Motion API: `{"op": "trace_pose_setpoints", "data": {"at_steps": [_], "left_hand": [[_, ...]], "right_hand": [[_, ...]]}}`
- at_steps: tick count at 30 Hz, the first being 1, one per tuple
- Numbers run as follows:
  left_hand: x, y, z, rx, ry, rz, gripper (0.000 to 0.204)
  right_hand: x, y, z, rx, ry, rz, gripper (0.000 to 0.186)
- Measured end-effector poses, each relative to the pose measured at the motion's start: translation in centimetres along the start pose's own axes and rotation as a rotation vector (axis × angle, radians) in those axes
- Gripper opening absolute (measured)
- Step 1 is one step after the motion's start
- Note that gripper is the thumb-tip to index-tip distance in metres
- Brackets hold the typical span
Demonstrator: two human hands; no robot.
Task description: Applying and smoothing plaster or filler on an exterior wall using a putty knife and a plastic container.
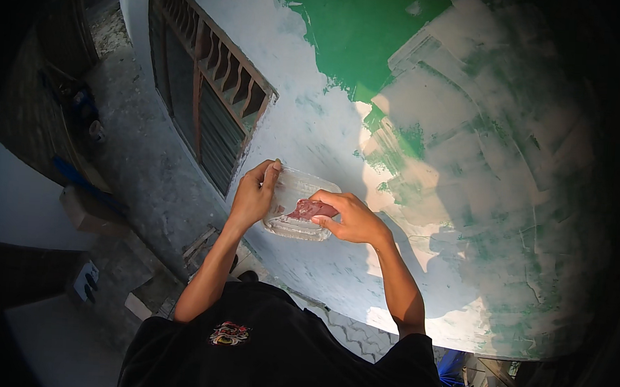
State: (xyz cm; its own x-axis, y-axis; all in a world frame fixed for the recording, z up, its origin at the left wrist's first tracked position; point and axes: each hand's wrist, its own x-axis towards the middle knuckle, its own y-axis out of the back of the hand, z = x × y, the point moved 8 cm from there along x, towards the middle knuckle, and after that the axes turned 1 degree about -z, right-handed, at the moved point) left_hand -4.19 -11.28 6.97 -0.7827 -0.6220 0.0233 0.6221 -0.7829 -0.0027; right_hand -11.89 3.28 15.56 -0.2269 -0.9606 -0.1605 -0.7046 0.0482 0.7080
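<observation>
My left hand (pixel 253 196) grips the left edge of a clear plastic container (pixel 301 185), thumb on its upper rim. White paste is smeared over the inside of the container. In my right hand (pixel 353 219) is a dark red scraper (pixel 305 209), spotted with white and pinched between thumb and fingers. Its tip lies over the container, and I cannot tell whether it touches the bottom. Right beyond my hands rises a wall (pixel 320 134), partly coated white, with a bare green patch (pixel 360 45) higher up.
At the left, a window (pixel 214 83) with a brown wooden frame is set in the wall. A grey concrete floor (pixel 144 153) runs along the wall's foot. A pale block (pixel 152 296) stands lower left, and blue items (pixel 451 369) lie lower right.
</observation>
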Motion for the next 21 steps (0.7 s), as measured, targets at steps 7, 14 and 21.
{"op": "trace_pose_setpoints", "data": {"at_steps": [7,14,21], "left_hand": [[0.0,0.0,0.7,-0.003,-0.022,0.003,0.047],[-0.3,-0.5,-0.6,-0.009,-0.008,0.014,0.045],[0.0,-0.8,-0.9,0.013,-0.014,0.013,0.046]], "right_hand": [[0.9,0.2,-0.4,-0.103,-0.029,-0.018,0.028],[0.9,-0.4,-0.1,-0.061,0.037,-0.089,0.029],[0.8,0.2,1.1,-0.071,-0.007,-0.120,0.033]]}}
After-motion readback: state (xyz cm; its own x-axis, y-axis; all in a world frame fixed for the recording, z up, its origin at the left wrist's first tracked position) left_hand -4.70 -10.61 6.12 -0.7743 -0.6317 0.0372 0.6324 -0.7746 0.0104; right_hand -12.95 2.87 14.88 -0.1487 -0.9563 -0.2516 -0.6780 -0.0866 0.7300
